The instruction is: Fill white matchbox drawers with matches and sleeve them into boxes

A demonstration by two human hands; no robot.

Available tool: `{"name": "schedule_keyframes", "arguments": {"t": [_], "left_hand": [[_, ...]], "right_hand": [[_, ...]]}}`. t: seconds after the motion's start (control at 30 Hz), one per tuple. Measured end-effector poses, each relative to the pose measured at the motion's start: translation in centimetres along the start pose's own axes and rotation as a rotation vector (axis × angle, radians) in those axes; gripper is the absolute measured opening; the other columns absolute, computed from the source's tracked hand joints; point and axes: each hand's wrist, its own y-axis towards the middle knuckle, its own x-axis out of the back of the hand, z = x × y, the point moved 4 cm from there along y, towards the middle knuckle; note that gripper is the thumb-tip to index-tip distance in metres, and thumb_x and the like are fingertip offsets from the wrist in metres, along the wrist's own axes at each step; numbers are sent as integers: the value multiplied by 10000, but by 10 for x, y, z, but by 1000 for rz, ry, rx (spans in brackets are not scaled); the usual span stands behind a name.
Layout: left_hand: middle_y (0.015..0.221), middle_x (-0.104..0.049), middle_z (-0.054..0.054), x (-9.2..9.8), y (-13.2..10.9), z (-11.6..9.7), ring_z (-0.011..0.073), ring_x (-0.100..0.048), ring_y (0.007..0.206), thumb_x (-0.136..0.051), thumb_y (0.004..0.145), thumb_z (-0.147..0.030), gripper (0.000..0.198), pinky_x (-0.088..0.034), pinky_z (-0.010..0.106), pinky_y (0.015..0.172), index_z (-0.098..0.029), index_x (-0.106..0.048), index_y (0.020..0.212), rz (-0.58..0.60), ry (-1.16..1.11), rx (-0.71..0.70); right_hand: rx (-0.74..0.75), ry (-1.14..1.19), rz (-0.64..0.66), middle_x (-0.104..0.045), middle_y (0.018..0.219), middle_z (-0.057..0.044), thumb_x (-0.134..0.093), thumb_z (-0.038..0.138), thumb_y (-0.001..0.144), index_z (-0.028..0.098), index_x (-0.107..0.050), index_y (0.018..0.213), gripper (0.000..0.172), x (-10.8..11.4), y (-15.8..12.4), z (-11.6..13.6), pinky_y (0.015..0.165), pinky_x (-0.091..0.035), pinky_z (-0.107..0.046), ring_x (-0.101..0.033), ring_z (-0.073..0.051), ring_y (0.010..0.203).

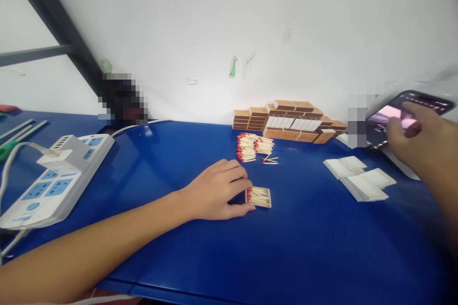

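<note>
A blue table (pixel 315 248) bears stacked matchboxes (pixel 288 134); a right hand (pixel 424 136), fingers loosely parted and apparently empty, is at a tilted phone (pixel 384 115), while a left hand (pixel 222 190) pinches the end of a matchbox tray (pixel 270 198) lying in front. A distracted tug could spill its matches (pixel 259 197). From here, the boxes' printing is unreadable.

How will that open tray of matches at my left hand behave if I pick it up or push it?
The tray looks thin-walled, so it may flex if squeezed. The matches lie loose with no cover, so tilting could spill them. Sitting flat on the glossy blue table, it would likely slide when pushed, not roll.
</note>
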Motion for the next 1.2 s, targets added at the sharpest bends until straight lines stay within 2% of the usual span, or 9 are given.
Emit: {"name": "schedule_keyframes", "arguments": {"t": [0.17,0.3,0.6,0.7,0.83,0.97,1.07,1.13,1.2], "left_hand": [[1003,-728,94,0,0,0,223,-669,938,-695,975,-448,358,-550,372,830,-112,-738,1092,10,4,0],[999,-727,96,0,0,0,224,-666,934,-698,974,-443,355,-545,372,836,-110,-739,1089,10,4,6],[1004,-725,96,0,1,1,219,-663,930,-690,978,-450,351,-553,372,837,-121,-736,1090,13,-19,22],[1003,-724,97,0,1,0,219,-665,925,-697,973,-445,348,-556,374,825,-118,-736,1089,11,-24,17],[995,-730,96,1,2,0,218,-672,918,-704,968,-441,336,-567,381,817,-128,-729,1088,-9,-17,16],[955,-746,87,10,3,7,208,-671,866,-719,959,-426,316,-578,385,791,-144,-720,1100,-174,-1,67],[945,-750,83,15,3,14,204,-670,855,-736,950,-402,303,-583,394,802,-157,-719,1127,-278,39,138],[932,-747,84,17,3,17,202,-667,840,-745,942,-402,307,-583,394,797,-155,-724,1123,-300,58,160],[927,-746,85,17,4,18,201,-667,832,-742,944,-404,303,-583,392,788,-154,-729,1114,-290,60,170]], "right_hand": [[297,140,197,-698,1043,-130,-462,516,984,233,-682,1401,550,-21,-5,38,631,-425,-362,-670,-292,858],[303,92,278,-627,1262,-184,-422,500,1009,204,-705,1353,535,-34,-4,47,612,-401,-371,-663,-305,897],[253,296,257,-629,979,-101,-584,415,864,198,-706,1147,377,-35,1,42,791,-477,-394,-636,-275,895],[332,349,265,-586,898,-74,-635,398,815,223,-702,1064,311,-30,-3,48,788,-472,-391,-620,-276,889],[445,432,326,-584,982,-96,-618,440,882,236,-722,975,247,-29,-7,50,773,-478,-386,-596,-243,826],[387,471,227,-628,952,-120,-588,539,893,226,-710,840,340,-4,-3,53,742,-469,-395,-632,-287,904],[202,511,218,-682,810,-92,-607,602,875,241,-677,831,371,28,-5,70,679,-459,-399,-657,-296,786],[103,653,369,-728,803,-66,-605,639,903,260,-637,818,389,43,-17,91,646,-484,-389,-688,-282,741],[132,894,649,-696,691,-20,-591,703,906,276,-557,788,444,50,-37,120,563,-503,-368,-674,-249,627]]}}
